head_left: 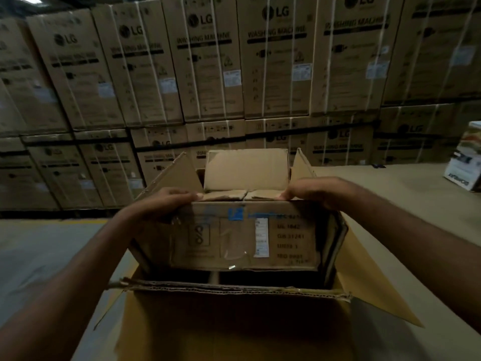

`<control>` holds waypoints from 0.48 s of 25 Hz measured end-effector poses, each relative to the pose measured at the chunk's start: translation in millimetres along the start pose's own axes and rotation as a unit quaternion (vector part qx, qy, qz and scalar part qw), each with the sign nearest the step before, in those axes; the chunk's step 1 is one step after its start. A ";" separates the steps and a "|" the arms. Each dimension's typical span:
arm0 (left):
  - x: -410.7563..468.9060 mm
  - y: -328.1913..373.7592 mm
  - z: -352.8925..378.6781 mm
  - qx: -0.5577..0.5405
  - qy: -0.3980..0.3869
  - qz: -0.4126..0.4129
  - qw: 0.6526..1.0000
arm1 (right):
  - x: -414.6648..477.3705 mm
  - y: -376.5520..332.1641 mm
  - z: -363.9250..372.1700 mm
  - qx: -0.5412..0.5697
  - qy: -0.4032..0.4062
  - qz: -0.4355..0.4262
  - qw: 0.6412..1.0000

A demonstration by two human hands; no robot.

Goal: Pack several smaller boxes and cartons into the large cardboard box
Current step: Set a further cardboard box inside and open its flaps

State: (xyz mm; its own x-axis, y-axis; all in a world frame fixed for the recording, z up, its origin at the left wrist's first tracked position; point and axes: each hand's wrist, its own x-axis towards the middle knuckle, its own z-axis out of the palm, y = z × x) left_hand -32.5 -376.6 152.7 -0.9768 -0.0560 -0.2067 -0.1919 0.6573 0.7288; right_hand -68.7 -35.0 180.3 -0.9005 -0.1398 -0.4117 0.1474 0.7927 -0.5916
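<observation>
We are at the lowering step: a carton hangs in the mouth of the big box, gripped along its near top edge by both hands. The left hand curls its fingers over the carton's left corner and the right hand over the right corner, each clamped on the cardboard. The carton's own flaps stand open (the far one upright, the side ones splayed). Its bottom edge shows above the big box's dark inside, just behind the near rim. We cannot tell what already lies inside the big box, since it is too dark. Beyond the big box rise stacks of washing-machine boxes, and off to its right stands a printed carton. Next, we judge, the carton must go straight down, level and clear of the big box's near wall and right flap. The fingers should slip out before it seats, or they may get pinched.
</observation>
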 end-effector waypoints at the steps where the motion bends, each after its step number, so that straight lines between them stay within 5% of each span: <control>1: 7.7 -5.4 3.0 0.002 -0.029 0.002 1.000 | 5.3 1.9 2.9 0.002 0.004 0.013 1.000; 7: 48.4 -30.9 17.0 0.173 -0.169 0.024 0.970 | 36.0 6.8 47.3 -0.105 -0.040 0.070 0.991; 12: 54.3 -43.7 46.1 0.376 -0.328 0.098 0.861 | 64.0 3.2 116.7 -0.255 -0.124 0.060 0.957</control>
State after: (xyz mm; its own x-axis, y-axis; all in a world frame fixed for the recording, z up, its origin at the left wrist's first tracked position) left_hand -72.7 -373.7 79.5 -0.6724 0.3865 -0.6313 0.3275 0.9202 0.2146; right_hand -78.1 -110.7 71.1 -0.7550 -0.1168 -0.6453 -0.0321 0.9894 -0.1415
